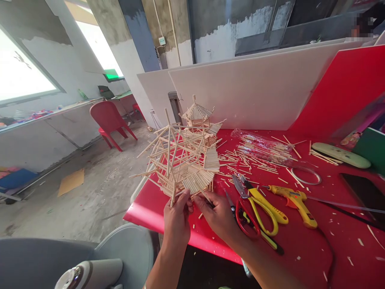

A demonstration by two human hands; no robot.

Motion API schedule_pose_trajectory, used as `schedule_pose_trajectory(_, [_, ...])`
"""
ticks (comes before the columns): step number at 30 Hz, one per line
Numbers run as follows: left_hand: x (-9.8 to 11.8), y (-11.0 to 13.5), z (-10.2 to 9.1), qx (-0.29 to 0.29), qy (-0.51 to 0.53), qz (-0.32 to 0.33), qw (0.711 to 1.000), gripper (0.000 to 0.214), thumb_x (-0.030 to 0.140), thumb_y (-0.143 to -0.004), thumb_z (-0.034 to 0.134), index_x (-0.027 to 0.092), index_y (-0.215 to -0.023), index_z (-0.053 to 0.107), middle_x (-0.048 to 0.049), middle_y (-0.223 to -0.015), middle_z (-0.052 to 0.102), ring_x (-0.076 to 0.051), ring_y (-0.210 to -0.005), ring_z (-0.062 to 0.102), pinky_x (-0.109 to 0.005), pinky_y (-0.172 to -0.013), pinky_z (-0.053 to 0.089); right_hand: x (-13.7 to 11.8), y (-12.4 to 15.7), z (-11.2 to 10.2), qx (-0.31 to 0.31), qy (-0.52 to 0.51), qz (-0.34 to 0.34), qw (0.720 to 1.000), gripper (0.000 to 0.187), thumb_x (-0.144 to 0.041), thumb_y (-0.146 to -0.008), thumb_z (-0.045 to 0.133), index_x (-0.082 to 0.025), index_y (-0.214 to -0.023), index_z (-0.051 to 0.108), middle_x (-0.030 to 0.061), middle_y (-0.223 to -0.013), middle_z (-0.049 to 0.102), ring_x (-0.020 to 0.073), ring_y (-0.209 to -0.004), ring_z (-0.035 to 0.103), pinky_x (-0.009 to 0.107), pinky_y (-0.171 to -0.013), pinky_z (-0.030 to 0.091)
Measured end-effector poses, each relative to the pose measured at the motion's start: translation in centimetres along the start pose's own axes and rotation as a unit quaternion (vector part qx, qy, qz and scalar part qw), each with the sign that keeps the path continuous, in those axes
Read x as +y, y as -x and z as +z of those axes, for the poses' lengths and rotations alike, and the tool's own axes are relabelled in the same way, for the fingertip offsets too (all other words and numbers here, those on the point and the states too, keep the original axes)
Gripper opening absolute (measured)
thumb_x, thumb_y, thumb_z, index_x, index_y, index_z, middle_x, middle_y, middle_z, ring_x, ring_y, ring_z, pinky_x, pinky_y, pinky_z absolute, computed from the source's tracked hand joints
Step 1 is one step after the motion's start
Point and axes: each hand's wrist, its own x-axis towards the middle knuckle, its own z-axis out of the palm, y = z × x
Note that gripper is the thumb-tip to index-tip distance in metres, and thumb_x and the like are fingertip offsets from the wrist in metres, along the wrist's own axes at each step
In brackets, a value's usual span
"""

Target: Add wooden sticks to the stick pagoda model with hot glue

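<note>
A pavilion model (pixel 195 180) built of thin wooden sticks stands at the red table's near left, with slatted roofs and an open frame of sticks. My left hand (pixel 178 208) is closed on its near lower edge, the thumb lying along the slats. Close beside it, my right hand (pixel 215 208) pinches a thin wooden stick (pixel 207 197) at the same edge. Whether that stick is joined to the model I cannot tell. Right of my right hand lie red-and-yellow-handled scissors (pixel 240 186), a yellow-handled cutter (pixel 267 204) and a yellow glue gun (pixel 296 200).
Loose sticks (pixel 240 162) and a plastic bag of sticks (pixel 264 150) cover the back of the red table (pixel 300 257). A tape ring (pixel 306 176), a green case (pixel 341 155) and a dark phone (pixel 362 194) lie rightward. A white flask (pixel 90 273) stands lower left.
</note>
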Motion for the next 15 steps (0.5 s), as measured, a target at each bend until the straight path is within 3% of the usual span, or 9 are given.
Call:
schedule_pose_trajectory(4, [0.1,0.0,-0.2,0.023,0.008,-0.009,1.0,0.03,0.029,-0.056,0.088,0.015,-0.07,0.065,0.0033,-0.054,0.056,-0.007,-0.048,0.048,-0.017,-0.043,0.037,-0.2,2.8,-2.8,0.024,0.128,-0.001,0.992,0.036,-0.046,-0.101,0.04,-0.023,-0.114,0.064,-0.0004,-0.072,0.063,0.015,-0.066,0.059,0.024,-0.061,0.045])
schedule_pose_trajectory(8, [0.2,0.1,-0.3,0.018,0.004,-0.011,1.0,0.031,0.026,-0.052,0.089,0.014,-0.071,0.068,0.0029,-0.055,0.056,-0.006,-0.049,0.048,-0.016,-0.043,0.037,1.4,6.3,-7.7,0.09,0.279,0.0,0.956,0.033,-0.045,-0.099,0.042,-0.025,-0.107,0.067,0.0053,-0.092,0.073,0.0203,-0.082,0.068,0.029,-0.072,0.051])
schedule_pose_trajectory(10, [0.2,0.1,-0.2,0.013,0.003,-0.009,1.0,0.031,0.026,-0.052,0.089,0.013,-0.072,0.069,0.0026,-0.056,0.057,-0.007,-0.05,0.049,-0.015,-0.043,0.038,2.7,7.8,-10.7,0.151,0.373,0.01,0.915,0.033,-0.046,-0.098,0.044,-0.025,-0.105,0.068,0.0079,-0.099,0.074,0.0232,-0.088,0.07,0.031,-0.075,0.052])
schedule_pose_trajectory(12, [0.1,0.1,-0.1,0.012,0.001,-0.01,1.0,0.032,0.025,-0.051,0.089,0.014,-0.073,0.069,0.0024,-0.056,0.057,-0.007,-0.05,0.049,-0.015,-0.043,0.038,3.9,9.1,-13.7,0.215,0.471,0.023,0.855,0.035,-0.045,-0.097,0.043,-0.023,-0.106,0.069,0.0102,-0.1,0.074,0.0248,-0.084,0.07,0.034,-0.071,0.052])
schedule_pose_trajectory(15, [0.1,0.1,0.0,0.008,-0.004,-0.015,1.0,0.031,0.025,-0.051,0.09,0.014,-0.072,0.069,0.0027,-0.055,0.057,-0.007,-0.05,0.049,-0.015,-0.042,0.039,5.1,10.4,-17.2,0.26,0.559,0.033,0.787,0.036,-0.04,-0.098,0.04,-0.022,-0.107,0.069,0.0119,-0.098,0.072,0.0256,-0.083,0.069,0.036,-0.07,0.052])
